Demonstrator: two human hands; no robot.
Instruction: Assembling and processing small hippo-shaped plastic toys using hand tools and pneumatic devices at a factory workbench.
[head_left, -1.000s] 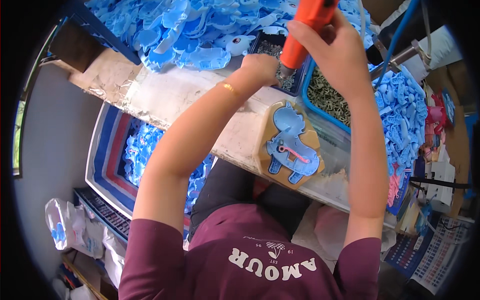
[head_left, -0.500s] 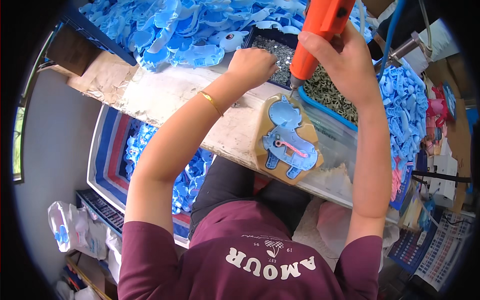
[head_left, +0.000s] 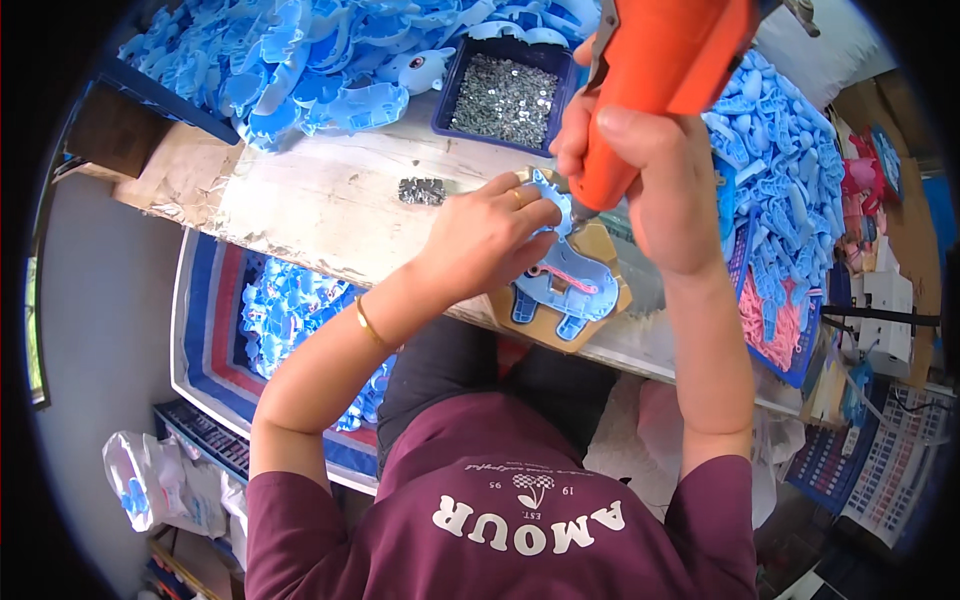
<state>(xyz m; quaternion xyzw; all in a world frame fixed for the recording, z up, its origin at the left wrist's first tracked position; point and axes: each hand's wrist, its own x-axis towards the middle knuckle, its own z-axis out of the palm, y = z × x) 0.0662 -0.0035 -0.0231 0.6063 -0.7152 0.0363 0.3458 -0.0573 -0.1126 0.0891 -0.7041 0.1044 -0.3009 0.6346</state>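
shell (head_left: 560, 297), blue and animal-shaped, lies partly under the left hand (head_left: 490, 230) and to the left of the right hand (head_left: 665, 190), nearer the body than the right. largest around it is the pale bench (head_left: 300, 200), its far side bearing a heap (head_left: 300, 60) of blue parts. next, the orange driver (head_left: 660, 70) is gripped in the right hand, tip angled down at the shell's far end; whether it touches, i cannot tell. the left hand is bent, fingers close together over that same end; whether they pinch anything, i cannot tell. the tan mould (head_left: 600, 240) cradles the shell near the bench's edge. smaller, a dark tray (head_left: 490, 142) of metal bits stands beyond the left hand. a pink strip (head_left: 575, 281) lies inside the shell, a clump (head_left: 422, 191) of metal bits left of the left fingers, and a ring (head_left: 518, 197) circles one finger.
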